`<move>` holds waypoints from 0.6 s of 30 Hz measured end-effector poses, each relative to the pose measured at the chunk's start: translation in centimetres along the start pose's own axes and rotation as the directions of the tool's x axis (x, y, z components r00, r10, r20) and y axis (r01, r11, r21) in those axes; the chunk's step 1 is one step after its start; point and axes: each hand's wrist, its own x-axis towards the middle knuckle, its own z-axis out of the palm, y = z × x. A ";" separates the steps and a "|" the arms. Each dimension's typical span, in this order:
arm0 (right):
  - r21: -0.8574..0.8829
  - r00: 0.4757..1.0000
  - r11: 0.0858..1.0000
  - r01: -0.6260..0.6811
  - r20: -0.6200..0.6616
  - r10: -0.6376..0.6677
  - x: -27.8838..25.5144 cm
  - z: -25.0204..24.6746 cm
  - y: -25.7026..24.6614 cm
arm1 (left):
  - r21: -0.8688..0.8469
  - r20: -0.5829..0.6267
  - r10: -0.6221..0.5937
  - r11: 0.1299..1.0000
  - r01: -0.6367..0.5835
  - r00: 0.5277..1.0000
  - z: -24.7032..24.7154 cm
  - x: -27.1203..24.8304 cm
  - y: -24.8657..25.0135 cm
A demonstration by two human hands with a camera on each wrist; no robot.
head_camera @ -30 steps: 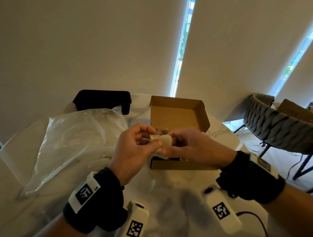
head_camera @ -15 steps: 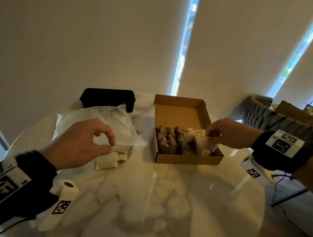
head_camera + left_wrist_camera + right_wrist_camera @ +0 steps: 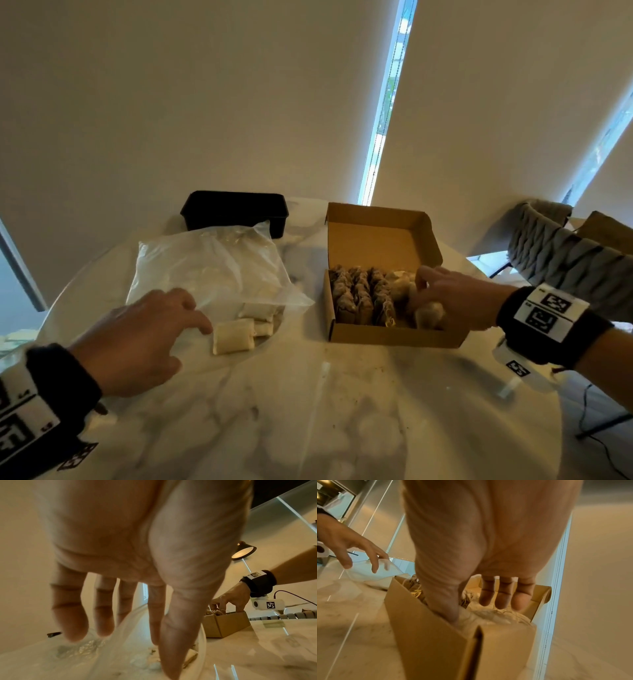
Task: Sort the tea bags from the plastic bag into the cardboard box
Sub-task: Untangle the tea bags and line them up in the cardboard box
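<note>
A box (image 3: 394,334) is seen on the right half of the table (image 3: 308,411), its lid flap raised at the far side. Rows of brown tea bags (image 3: 359,298) are stood upright in its left part, and paler bags (image 3: 428,313) are piled in its right part. The right hand (image 3: 455,298) is held over the box's right end, fingers spread apart and reaching down among the pale bags; in the right wrist view the thumb (image 3: 447,609) is pressed inside the near wall against a pale bag, the other fingers held straight above the pile. Nothing is gripped.

A plastic bag (image 3: 212,274) is laid on the left half of the table, its mouth turned toward the box. A few wrapped bags (image 3: 233,337) are seen at that mouth, near the table's front. The left hand (image 3: 137,339) is lowered over the plastic, fingers apart and relaxed, one fingertip just beside the nearest wrapped bag. Whether it is touched cannot be told.

A black tray (image 3: 236,216) is set at the far edge behind the plastic bag.
</note>
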 end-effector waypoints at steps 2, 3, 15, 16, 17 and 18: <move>-0.028 1.000 1.000 0.011 0.005 -0.011 0.3 0.0 0.1 | 0.012 0.021 0.031 0.999 -0.032 0.999 0.2 -0.5 -0.3; -0.041 1.000 0.999 0.016 0.014 -0.015 0.4 0.0 0.1 | 0.008 0.016 0.039 0.999 -0.039 0.999 0.3 -0.7 -0.4; -0.067 0.999 0.998 0.004 0.039 -0.002 0.7 0.0 -0.3 | -0.236 0.041 -0.095 0.966 0.102 0.995 -0.4 -0.4 -2.2; -0.061 0.999 0.998 0.004 0.032 -0.002 0.7 0.0 -0.3 | -0.244 0.040 -0.096 0.964 0.103 0.995 -0.4 -0.4 -2.2; -0.053 1.000 0.999 -0.001 0.026 0.002 0.7 0.0 -0.3 | -0.238 0.031 -0.100 0.966 0.104 0.995 -0.5 -0.3 -2.2; -0.046 1.000 0.999 -0.005 0.018 0.005 0.7 0.1 -0.2 | -0.235 0.016 -0.106 0.966 0.107 0.994 -0.7 -0.3 -2.0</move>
